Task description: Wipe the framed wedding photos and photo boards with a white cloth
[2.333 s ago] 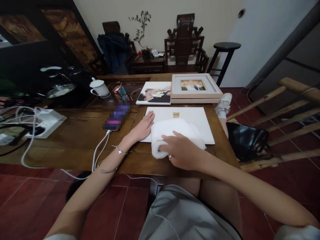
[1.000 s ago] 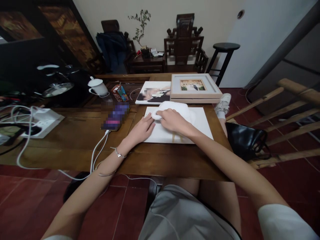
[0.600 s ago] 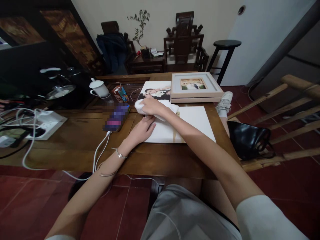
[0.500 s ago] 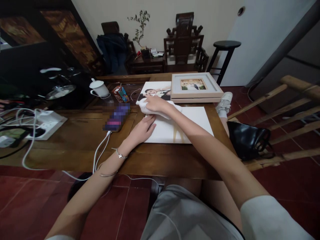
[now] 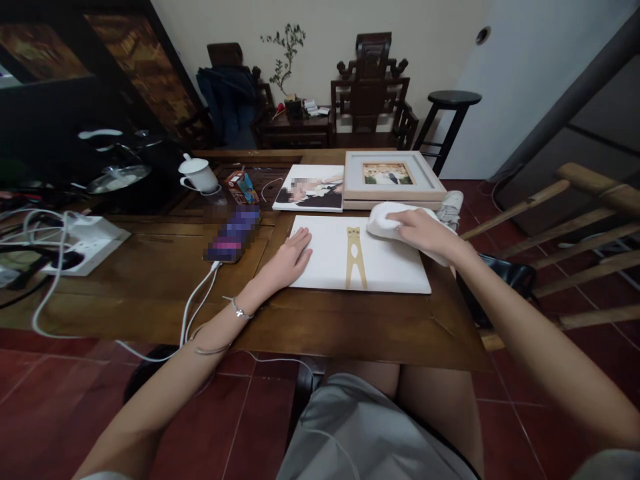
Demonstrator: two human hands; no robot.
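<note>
A white rectangular panel (image 5: 320, 260) lies flat on the wooden table in front of me, with a tan, A-shaped stand piece (image 5: 356, 257) on it. My left hand (image 5: 291, 259) rests flat over the panel's left edge, fingers stretched out. At the upper right corner of the panel, my right hand (image 5: 423, 230) grips a bunched white cloth (image 5: 384, 220). Part of the cloth hangs past the panel's right side. Behind the panel lie a photo print of people (image 5: 313, 193) and a pale wooden picture frame (image 5: 355, 175), stacked on another flat piece.
Left of the panel are a phone (image 5: 233, 233) with a white cable, a drink carton (image 5: 241, 187) and a lidded white cup (image 5: 199, 175). A power strip (image 5: 93, 250) with tangled cords sits farther left. A wooden chair (image 5: 545, 233) stands right of the table.
My right hand has swept the cloth from the panel's upper left to its upper right corner, uncovering the tan stand piece and the photo print. My left hand stays put.
</note>
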